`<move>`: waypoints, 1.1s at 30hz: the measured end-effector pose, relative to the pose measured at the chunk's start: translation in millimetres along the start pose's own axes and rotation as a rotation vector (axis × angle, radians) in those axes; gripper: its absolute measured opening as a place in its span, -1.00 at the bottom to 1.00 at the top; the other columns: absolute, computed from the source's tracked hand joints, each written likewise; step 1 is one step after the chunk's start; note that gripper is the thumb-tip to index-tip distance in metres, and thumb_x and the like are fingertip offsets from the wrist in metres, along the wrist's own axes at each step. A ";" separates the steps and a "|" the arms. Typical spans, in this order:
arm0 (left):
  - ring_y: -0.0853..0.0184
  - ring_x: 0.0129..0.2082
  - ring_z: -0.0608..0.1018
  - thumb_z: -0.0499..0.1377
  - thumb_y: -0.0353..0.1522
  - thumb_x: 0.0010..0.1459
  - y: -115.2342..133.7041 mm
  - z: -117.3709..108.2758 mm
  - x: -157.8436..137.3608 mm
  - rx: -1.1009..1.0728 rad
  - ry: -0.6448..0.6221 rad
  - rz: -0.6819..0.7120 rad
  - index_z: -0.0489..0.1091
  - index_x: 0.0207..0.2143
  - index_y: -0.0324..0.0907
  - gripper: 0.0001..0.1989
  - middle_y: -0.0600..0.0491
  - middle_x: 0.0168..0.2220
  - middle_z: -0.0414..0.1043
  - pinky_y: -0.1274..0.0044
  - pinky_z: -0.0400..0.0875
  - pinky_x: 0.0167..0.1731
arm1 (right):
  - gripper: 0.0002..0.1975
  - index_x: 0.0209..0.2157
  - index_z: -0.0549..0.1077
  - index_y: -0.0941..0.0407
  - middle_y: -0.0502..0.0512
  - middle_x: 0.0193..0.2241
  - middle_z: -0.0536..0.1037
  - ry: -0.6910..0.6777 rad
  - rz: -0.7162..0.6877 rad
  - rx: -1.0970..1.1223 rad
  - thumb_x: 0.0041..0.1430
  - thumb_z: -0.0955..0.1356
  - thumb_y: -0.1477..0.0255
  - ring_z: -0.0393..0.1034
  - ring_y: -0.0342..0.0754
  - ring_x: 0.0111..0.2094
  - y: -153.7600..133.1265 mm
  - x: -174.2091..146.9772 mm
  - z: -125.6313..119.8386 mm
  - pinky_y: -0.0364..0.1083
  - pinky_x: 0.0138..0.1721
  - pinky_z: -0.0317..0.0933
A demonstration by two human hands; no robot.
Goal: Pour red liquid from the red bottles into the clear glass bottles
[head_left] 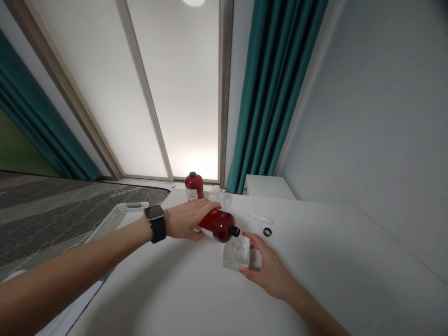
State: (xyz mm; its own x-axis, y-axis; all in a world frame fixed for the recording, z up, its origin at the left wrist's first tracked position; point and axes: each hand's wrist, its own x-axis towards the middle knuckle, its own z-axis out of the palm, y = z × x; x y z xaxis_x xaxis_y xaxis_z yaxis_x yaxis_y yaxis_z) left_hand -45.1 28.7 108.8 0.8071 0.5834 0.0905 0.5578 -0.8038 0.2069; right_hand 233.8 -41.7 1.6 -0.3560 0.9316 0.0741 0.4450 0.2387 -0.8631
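Note:
My left hand [189,219] is wrapped round a red bottle [221,226] with a black neck. The bottle is tipped onto its side, its mouth pointing right and slightly down over a clear square container [236,254]. Whether liquid is coming out cannot be made out. My right hand [266,266] grips the right side of that container, thumb at the near edge and fingers at the far edge. Just beyond the right hand lie a small black ring [267,232], perhaps a cap, and a clear slim piece [262,219].
Another red bottle [194,185] with a black cap stands upright at the far edge of the white table [196,289]. Crumpled clear plastic [219,196] lies beside it. A white perforated basket [117,217] is at the left edge. A white cabinet [269,187] stands behind.

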 end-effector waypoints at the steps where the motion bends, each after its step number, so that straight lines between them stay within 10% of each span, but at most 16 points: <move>1: 0.09 0.05 0.45 0.29 -0.49 -0.02 -0.6 3.2 -0.6 -0.016 0.015 0.000 0.08 0.18 -0.26 -0.28 -0.20 0.07 0.38 0.25 0.35 0.07 | -0.28 0.19 0.22 0.06 0.19 0.14 0.40 -0.002 -0.002 0.000 -0.04 0.45 0.47 0.35 0.16 0.10 0.9 0.1 0.0 0.14 0.15 0.18; 13: 0.06 0.16 0.39 0.28 -0.41 0.00 2.4 25.2 -3.8 -0.385 0.302 -0.124 -0.03 0.26 -0.16 -0.18 -0.20 0.21 0.24 0.15 0.28 0.17 | -0.31 0.16 0.24 0.06 0.19 0.11 0.40 0.007 0.023 0.041 -0.05 0.44 0.47 0.35 0.12 0.09 6.7 1.1 4.0 0.10 0.13 0.21; 21: 0.03 0.21 0.36 0.38 -0.29 0.00 -1.6 79.1 -4.4 -0.755 0.527 -0.309 -0.04 0.25 -0.13 -0.13 -0.18 0.23 0.24 0.10 0.14 0.26 | -0.32 0.16 0.22 0.07 0.19 0.12 0.36 0.007 -0.016 0.018 -0.02 0.43 0.49 0.34 0.10 0.08 8.2 0.6 3.0 0.08 0.12 0.23; 33: 0.02 0.14 0.44 0.35 -0.31 0.03 -2.8 102.8 -15.2 -0.991 0.478 -0.374 -0.04 0.22 -0.11 -0.19 -0.19 0.20 0.27 0.14 0.35 0.13 | -0.12 0.33 0.01 0.04 0.20 0.28 0.17 -0.065 -0.037 -0.015 0.01 0.42 0.50 0.16 0.11 0.25 7.0 -3.3 -0.6 0.16 0.29 0.01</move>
State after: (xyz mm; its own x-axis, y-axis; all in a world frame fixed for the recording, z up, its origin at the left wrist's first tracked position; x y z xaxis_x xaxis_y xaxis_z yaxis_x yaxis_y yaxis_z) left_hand -39.0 10.1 6.7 0.3508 0.9194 0.1781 0.1793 -0.2526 0.9508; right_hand 238.6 -43.0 -4.4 -0.4248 0.9024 0.0723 0.4431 0.2769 -0.8526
